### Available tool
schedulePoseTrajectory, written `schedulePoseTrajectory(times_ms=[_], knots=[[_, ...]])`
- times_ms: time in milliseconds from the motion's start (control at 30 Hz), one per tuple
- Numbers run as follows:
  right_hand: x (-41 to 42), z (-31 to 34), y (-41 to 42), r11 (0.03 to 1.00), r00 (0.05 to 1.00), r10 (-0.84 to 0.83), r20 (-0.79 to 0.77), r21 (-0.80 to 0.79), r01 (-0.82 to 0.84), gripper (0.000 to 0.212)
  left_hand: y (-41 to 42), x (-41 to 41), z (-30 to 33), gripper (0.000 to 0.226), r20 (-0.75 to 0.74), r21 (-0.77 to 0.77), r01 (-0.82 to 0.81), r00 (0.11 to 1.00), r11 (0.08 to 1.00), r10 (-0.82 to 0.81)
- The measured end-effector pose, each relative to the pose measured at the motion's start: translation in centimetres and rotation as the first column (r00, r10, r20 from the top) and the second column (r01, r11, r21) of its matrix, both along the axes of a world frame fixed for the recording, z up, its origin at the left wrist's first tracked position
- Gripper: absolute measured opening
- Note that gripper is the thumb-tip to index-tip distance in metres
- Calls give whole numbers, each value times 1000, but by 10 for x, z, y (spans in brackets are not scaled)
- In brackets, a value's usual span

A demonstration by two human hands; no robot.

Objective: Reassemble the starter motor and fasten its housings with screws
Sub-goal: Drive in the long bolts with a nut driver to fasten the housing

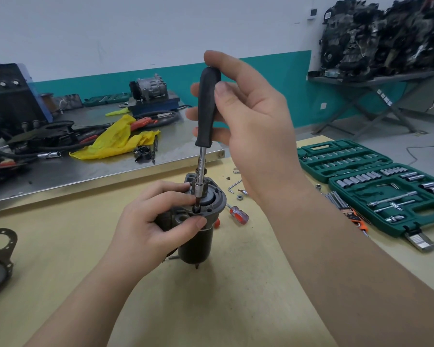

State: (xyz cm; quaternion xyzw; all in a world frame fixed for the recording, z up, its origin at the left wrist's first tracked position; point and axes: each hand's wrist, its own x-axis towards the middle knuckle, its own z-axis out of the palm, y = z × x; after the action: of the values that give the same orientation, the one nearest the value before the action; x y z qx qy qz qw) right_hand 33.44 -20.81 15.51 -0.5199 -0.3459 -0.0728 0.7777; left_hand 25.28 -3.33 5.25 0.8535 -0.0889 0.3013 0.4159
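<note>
Left hand (158,216) grips the upright motor (198,236) below its flange; right fingers (221,88) pinch the driver (207,108) above it. Heavy, rigid, top-heavy on the worktop (211,309): hold the body

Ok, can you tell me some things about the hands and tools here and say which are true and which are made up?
1. The right hand grips a black-handled screwdriver. True.
2. The left hand lies flat on the table. False: it holds the starter motor, which stands upright.
3. The screwdriver tip points down into the top of the motor. True.
4. The green socket set case is closed. False: it lies open, sockets showing.
5. A small red-handled screwdriver lies on the table beside the motor. True.
</note>
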Motion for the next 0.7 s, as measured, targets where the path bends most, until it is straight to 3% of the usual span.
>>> schedulePoseTrajectory(times_ms=[200, 500, 700], knots=[[2, -1, 1, 994, 990, -108, 93, -25, 111, 30, 1, 0, 0, 31, 3, 8, -7, 1000, 1000, 7], [5, 0, 4, 974, 971, -225, 85, -11, 226, 28, 0, -1, 1, 32, 1, 11, -2, 1000, 1000, 2], [3, -2, 4, 998, 999, -50, -16, 28, 50, 30, 0, 0, 0, 29, 8, 8, -6, 1000, 1000, 6]])
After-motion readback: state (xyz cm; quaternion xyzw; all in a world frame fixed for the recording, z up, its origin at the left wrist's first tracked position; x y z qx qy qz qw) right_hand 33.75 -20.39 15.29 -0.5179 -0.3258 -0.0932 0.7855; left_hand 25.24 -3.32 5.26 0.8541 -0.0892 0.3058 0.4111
